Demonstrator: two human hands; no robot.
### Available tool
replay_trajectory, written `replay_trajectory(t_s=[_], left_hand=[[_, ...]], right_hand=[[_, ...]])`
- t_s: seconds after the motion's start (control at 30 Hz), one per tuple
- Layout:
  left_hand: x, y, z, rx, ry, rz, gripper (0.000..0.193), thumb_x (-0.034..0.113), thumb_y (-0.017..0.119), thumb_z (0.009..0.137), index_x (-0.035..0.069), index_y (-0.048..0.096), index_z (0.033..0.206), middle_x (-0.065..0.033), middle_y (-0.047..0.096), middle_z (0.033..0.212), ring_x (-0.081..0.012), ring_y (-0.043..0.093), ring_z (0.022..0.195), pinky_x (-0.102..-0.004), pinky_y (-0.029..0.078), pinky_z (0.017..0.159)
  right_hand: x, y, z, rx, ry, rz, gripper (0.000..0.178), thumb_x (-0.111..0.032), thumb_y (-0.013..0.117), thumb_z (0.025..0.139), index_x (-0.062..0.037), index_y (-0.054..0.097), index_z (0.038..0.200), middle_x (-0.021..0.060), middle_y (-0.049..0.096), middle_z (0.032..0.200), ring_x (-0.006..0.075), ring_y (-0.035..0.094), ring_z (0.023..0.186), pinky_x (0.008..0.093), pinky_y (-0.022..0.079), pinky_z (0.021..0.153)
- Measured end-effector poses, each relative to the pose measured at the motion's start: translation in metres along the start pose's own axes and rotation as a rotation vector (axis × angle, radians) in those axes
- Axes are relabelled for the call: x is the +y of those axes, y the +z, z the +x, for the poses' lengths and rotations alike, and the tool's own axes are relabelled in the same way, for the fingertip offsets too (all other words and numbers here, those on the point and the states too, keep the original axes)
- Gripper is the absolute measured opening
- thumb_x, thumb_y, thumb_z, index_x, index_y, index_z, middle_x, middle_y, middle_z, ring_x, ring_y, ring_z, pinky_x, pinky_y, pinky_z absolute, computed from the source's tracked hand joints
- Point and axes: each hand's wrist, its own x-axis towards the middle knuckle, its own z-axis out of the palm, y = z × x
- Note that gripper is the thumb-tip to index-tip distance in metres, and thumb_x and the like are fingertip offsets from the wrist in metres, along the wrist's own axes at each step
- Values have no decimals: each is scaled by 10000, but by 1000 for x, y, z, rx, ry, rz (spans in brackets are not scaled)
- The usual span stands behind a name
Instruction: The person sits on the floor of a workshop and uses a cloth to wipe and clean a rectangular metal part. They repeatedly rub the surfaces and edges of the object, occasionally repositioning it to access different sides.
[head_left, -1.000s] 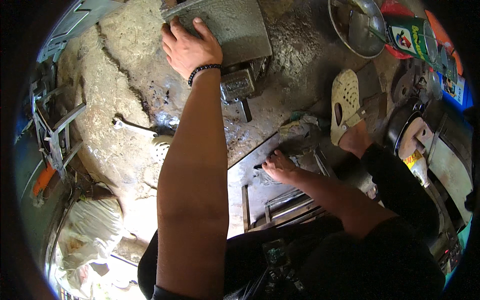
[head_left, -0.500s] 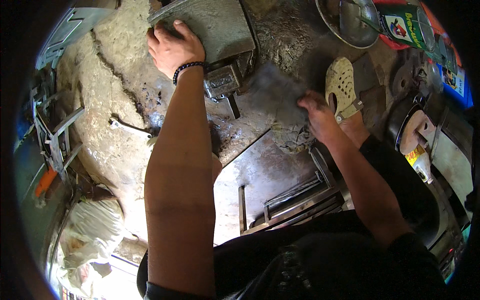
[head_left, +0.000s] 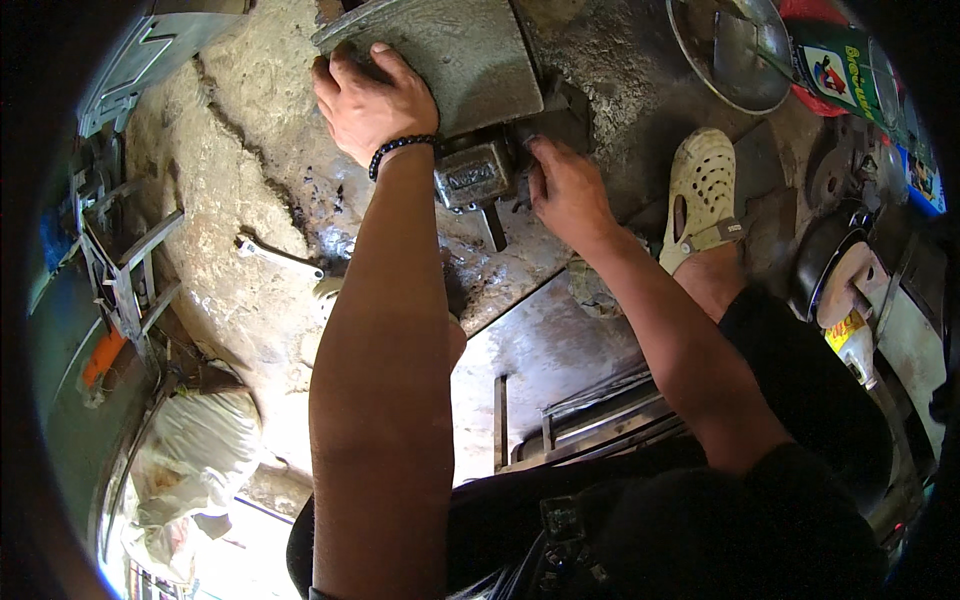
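Head view: a worn, stained floor point(head_left: 240, 190) fills much of the frame, with a smooth metal sheet point(head_left: 560, 330) lying on it at the centre, below the right hand. Toward the lower left a pale bag point(head_left: 195, 440) slumps. At the upper middle of the frame is a broad, dark metal plate point(head_left: 470, 75), tilted a little, with a chunky metal block point(head_left: 475, 172) just under its lower edge. A round pan point(head_left: 697, 62) sits in the upper right, and a pale clog point(head_left: 712, 185) on the person's foot is right of centre.

The left hand point(head_left: 378, 100) rests on the left part of the plate, fingers bent and somewhat spread, thumb well apart from them. The right hand point(head_left: 572, 195) is beside the block, at the plate's lower right corner, its fingers curled inward. A dark piece point(head_left: 568, 115) shows just beyond the fingertips; whether they pinch it, and whether it is cloth or metal, I cannot tell.

For steady work, the left palm should bear down evenly so the plate cannot rock, I judge, while the right fingers move lightly along the block, clear of the plate's corner. Smallest are the wrench point(head_left: 280, 257) left of the left forearm and the beaded bracelet point(head_left: 400, 148) on the left wrist.
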Motion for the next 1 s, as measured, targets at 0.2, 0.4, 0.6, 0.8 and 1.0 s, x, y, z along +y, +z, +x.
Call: replay_trajectory(t_s=[0.2,0.4,0.6,0.8,1.0], left_hand=[[4,-2,1,-17,4,-18,454,362,562,925,71,588,1272,-213,502,1388,-397,515,1246,-485,456,1008],[3,-3,0,-28,2,-13,447,345,568,909,72,597,1262,-207,518,1364,-396,531,1222,-481,468,989],[5,-2,0,-13,-7,1,424,318,560,909,88,597,1263,-196,539,1336,-383,538,1219,-478,470,985],[7,-3,2,-39,3,38,393,313,548,918,96,600,1241,-195,549,1316,-380,554,1185,-483,471,956],[5,-1,3,-52,-12,24,406,321,533,928,97,595,1260,-196,543,1333,-378,547,1205,-475,469,975]], right_hand=[[-4,-5,1,-112,-29,-248,578,-177,665,843,-51,457,1368,218,672,993,406,659,898,541,489,849],[-4,-8,6,-130,-12,-29,544,-203,670,845,-20,490,1325,210,689,801,413,680,738,520,543,681],[-3,-27,20,-355,-97,-178,539,-188,671,854,8,491,1324,215,682,763,403,687,725,496,555,655],[0,-48,29,-417,-192,-190,470,-199,664,847,-23,564,1271,214,691,811,382,698,769,484,568,691],[37,-51,-5,-589,-23,150,548,-145,646,885,-104,488,1408,204,659,878,335,655,725,432,518,697]])
